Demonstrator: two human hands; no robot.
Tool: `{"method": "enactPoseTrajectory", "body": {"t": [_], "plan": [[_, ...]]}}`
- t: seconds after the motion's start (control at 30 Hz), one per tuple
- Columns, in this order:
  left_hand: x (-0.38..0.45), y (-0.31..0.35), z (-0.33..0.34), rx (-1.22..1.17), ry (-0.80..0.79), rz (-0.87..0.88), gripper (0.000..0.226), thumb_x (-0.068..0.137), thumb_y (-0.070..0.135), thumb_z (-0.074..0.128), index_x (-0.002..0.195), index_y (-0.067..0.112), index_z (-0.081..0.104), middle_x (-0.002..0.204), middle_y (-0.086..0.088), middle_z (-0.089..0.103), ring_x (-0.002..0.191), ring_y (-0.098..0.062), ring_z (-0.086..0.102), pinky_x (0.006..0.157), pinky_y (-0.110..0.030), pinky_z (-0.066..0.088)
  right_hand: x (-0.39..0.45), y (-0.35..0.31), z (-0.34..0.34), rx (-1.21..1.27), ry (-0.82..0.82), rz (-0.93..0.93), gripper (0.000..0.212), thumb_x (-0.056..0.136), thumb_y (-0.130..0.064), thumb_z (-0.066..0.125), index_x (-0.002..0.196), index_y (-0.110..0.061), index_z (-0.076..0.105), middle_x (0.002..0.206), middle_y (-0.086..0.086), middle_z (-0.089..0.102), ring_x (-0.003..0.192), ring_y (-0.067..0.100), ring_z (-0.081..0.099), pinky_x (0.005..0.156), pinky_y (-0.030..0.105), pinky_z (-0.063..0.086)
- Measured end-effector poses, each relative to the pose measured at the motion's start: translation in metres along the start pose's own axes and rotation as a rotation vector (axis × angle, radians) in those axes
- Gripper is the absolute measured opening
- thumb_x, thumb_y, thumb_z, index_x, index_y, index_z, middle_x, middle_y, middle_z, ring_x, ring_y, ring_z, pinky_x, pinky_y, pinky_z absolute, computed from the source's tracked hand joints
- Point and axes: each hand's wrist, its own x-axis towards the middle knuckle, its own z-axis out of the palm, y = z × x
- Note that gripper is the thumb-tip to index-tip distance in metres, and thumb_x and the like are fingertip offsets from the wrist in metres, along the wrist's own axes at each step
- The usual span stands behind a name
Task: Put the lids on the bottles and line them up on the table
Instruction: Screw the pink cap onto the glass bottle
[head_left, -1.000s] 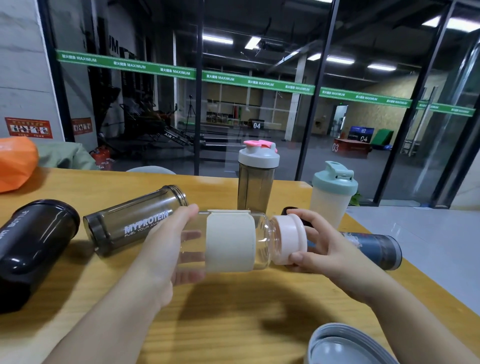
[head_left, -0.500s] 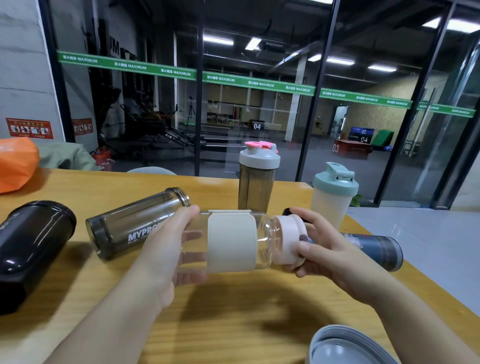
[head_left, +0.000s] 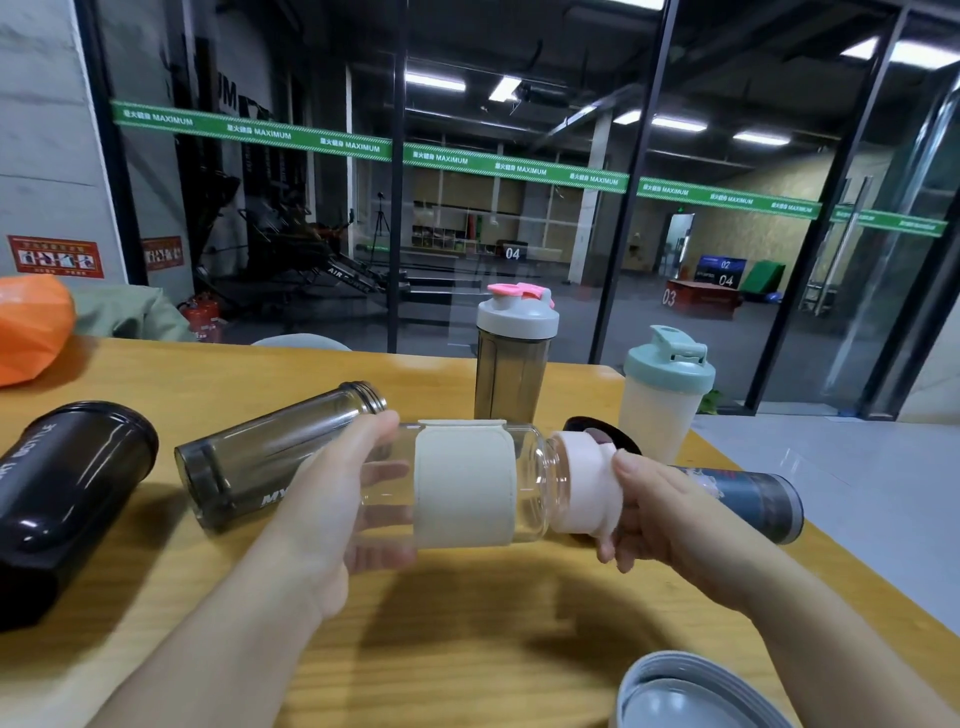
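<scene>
Head view: left hand (head_left: 332, 499) wraps the clear bottle (head_left: 467, 483), held sideways above the wooden surface (head_left: 467, 639); right hand (head_left: 660, 514) closed in a grip on its pink lid (head_left: 582, 483). Two capped shakers stand behind: pink-topped (head_left: 514, 348), mint-topped (head_left: 665, 389). Three uncapped bottles lie flat: black (head_left: 67, 483), smoky (head_left: 265, 457), blue (head_left: 748, 499). One grey lid (head_left: 685, 696) lies near the front edge.

An orange bag (head_left: 28, 327) is seen at the far left table edge (a green cloth (head_left: 124, 314) beside it), a red fire extinguisher (head_left: 203, 317) behind
</scene>
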Motion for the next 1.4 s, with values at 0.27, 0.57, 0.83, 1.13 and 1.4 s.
{"method": "enactPoseTrajectory", "body": {"t": [0.27, 0.57, 0.83, 1.13, 1.4], "plan": [[0.0, 0.0, 0.001, -0.006, 0.007, -0.013, 0.042, 0.083, 0.051, 0.055, 0.105, 0.018, 0.067, 0.106, -0.009, 0.064, 0.066, -0.023, 0.06, 0.042, -0.028, 0.045, -0.001, -0.003, 0.001, 0.064, 0.103, -0.123, 0.071, 0.059, -0.061, 0.076, 0.123, -0.046, 0.049, 0.119, -0.018, 0.063, 0.1, 0.014, 0.068, 0.069, 0.028, 0.057], [0.003, -0.002, -0.001, -0.018, 0.004, -0.022, 0.046, 0.081, 0.053, 0.056, 0.11, 0.018, 0.066, 0.107, -0.009, 0.062, 0.066, -0.024, 0.059, 0.042, -0.027, 0.046, -0.004, -0.001, -0.007, -0.042, -0.054, -0.097, 0.073, 0.063, -0.029, 0.077, 0.129, -0.044, 0.05, 0.125, -0.013, 0.06, 0.098, 0.022, 0.067, 0.082, 0.038, 0.057], [0.002, -0.003, 0.0, -0.005, -0.016, -0.004, 0.046, 0.08, 0.052, 0.057, 0.111, 0.019, 0.066, 0.111, -0.011, 0.063, 0.068, -0.024, 0.059, 0.041, -0.027, 0.045, 0.001, 0.001, -0.004, -0.028, -0.001, -0.013, 0.06, 0.069, -0.062, 0.06, 0.116, -0.024, 0.062, 0.089, 0.015, 0.068, 0.072, 0.027, 0.064, 0.065, 0.031, 0.055], [0.0, 0.0, 0.001, -0.016, 0.0, -0.013, 0.043, 0.082, 0.05, 0.056, 0.111, 0.019, 0.066, 0.114, -0.013, 0.063, 0.069, -0.025, 0.059, 0.041, -0.027, 0.045, -0.004, -0.001, -0.004, -0.04, -0.008, -0.07, 0.085, 0.058, -0.039, 0.078, 0.133, -0.049, 0.037, 0.125, -0.016, 0.059, 0.104, 0.02, 0.067, 0.082, 0.034, 0.056], [-0.002, 0.001, 0.002, -0.032, 0.019, -0.013, 0.041, 0.083, 0.048, 0.056, 0.11, 0.019, 0.066, 0.105, -0.008, 0.062, 0.064, -0.024, 0.058, 0.042, -0.027, 0.047, -0.003, 0.001, -0.007, -0.066, -0.079, -0.128, 0.073, 0.064, -0.02, 0.077, 0.123, -0.053, 0.049, 0.131, -0.017, 0.054, 0.111, 0.029, 0.061, 0.093, 0.052, 0.051]]}}
